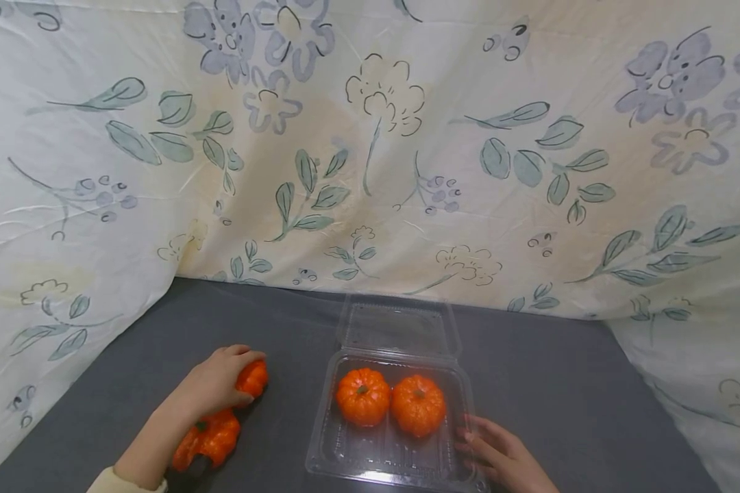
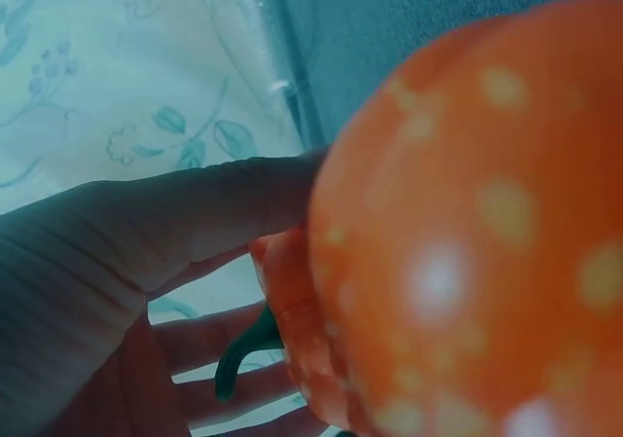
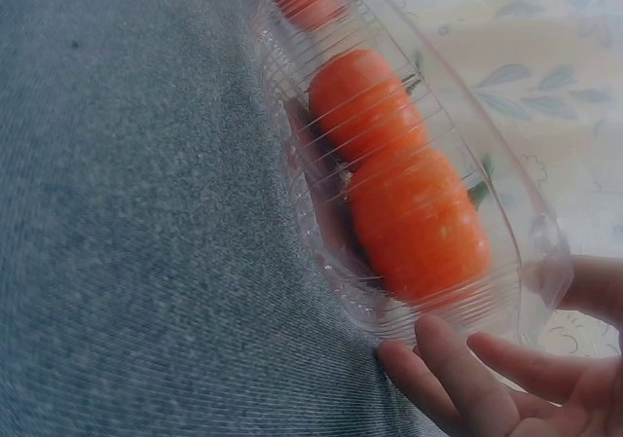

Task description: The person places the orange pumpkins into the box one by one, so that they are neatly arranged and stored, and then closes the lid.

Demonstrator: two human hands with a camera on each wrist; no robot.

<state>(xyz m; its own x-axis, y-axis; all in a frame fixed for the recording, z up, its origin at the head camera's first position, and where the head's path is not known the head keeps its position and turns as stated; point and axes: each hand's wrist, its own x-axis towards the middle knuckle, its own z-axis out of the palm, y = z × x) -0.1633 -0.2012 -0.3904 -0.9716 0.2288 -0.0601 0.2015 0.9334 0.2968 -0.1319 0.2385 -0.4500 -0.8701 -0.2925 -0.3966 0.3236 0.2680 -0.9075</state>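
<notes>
My left hand (image 1: 212,383) grips a small orange pumpkin (image 1: 253,378) on the left of the table. In the left wrist view its green stem (image 2: 248,349) points toward the palm, and a yellow-spotted orange pumpkin (image 2: 487,213) fills the foreground. More orange pumpkin surface (image 1: 212,441) shows just below that wrist. A clear plastic container (image 1: 321,448) lies with its lid up in the middle, two orange pumpkins (image 1: 362,397) side by side in its far half. At its right wall, my right hand (image 1: 506,455) holds the edge, fingers (image 3: 458,369) against the outside and thumb at the rim.
The container's hinged lid (image 1: 397,329) leans back toward the floral cloth (image 1: 376,171), which hangs behind and along both sides. Dark grey fabric (image 1: 284,335) covers the table. The container's front half shows a bare ribbed floor.
</notes>
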